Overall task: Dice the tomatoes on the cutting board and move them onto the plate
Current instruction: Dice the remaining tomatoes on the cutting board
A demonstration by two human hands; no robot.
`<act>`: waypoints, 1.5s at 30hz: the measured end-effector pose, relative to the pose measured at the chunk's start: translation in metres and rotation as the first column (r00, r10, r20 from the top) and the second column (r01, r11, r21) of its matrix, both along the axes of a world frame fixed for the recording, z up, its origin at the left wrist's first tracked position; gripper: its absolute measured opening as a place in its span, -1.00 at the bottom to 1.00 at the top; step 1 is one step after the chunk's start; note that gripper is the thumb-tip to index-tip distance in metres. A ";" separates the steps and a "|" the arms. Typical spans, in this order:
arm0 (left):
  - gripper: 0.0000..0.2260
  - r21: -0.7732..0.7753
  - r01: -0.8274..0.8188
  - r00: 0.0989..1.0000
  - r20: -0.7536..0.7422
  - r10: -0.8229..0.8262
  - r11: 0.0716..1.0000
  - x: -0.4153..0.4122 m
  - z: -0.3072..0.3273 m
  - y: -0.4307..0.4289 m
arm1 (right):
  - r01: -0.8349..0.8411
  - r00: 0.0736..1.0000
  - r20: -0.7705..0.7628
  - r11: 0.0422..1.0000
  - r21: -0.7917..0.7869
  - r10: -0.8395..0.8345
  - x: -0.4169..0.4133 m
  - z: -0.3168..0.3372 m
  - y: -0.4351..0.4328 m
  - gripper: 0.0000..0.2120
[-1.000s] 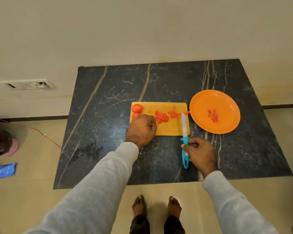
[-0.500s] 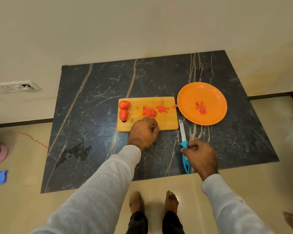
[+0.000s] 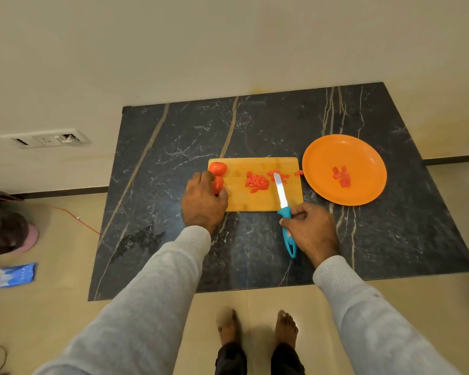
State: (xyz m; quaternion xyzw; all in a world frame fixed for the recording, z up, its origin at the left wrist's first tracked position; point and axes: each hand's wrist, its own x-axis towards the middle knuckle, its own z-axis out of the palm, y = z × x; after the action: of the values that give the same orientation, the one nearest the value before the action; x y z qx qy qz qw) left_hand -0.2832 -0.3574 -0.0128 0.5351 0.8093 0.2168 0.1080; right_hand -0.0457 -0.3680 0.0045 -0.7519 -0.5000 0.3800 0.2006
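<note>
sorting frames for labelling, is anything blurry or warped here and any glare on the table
Head view: the knife, cutting board and diced tomatoes read sharp; toward the head view's edges things smear, so the blue packet on the floor and one foot look blurred; the wide lens splays the table sides outward; light is warm and even, with no glare on the table.
</note>
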 end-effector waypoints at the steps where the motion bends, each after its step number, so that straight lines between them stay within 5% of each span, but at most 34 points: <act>1: -0.64 -0.013 -0.011 1.000 -0.006 0.011 1.000 -0.004 -0.001 0.003 | -0.013 1.000 -0.001 1.000 0.009 0.013 -0.003 0.000 0.001 -0.70; 10: -0.59 -0.087 -0.006 0.998 0.059 0.011 0.996 -0.013 -0.001 0.018 | -0.233 0.961 0.172 0.968 0.094 0.215 -0.045 -0.001 0.007 -0.78; 19: -0.67 -0.021 0.183 0.969 0.173 -0.177 0.983 -0.007 0.003 0.014 | -0.489 0.790 0.464 0.869 0.082 0.401 -0.048 -0.003 0.004 -0.73; 31: -0.72 -0.054 0.327 0.930 0.195 -0.311 0.944 0.012 0.005 0.030 | -0.372 0.837 0.469 0.922 0.109 0.282 -0.025 -0.006 0.014 -0.75; 40: -0.72 -0.071 0.311 0.935 0.200 -0.292 0.948 0.010 0.005 0.025 | -0.349 0.909 0.336 0.893 0.283 0.249 -0.041 0.002 0.008 -0.64; 45: -0.74 -0.056 0.288 0.947 0.164 -0.276 0.956 0.004 0.001 0.017 | -0.450 0.858 0.379 0.862 0.231 0.346 -0.048 0.000 0.008 -0.65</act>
State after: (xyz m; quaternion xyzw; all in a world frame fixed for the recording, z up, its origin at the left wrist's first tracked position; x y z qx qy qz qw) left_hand -0.2789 -0.3405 -0.0113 0.6221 0.7217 0.2078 0.2215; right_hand -0.0939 -0.3599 0.0043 -0.6410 -0.7261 0.2005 0.1476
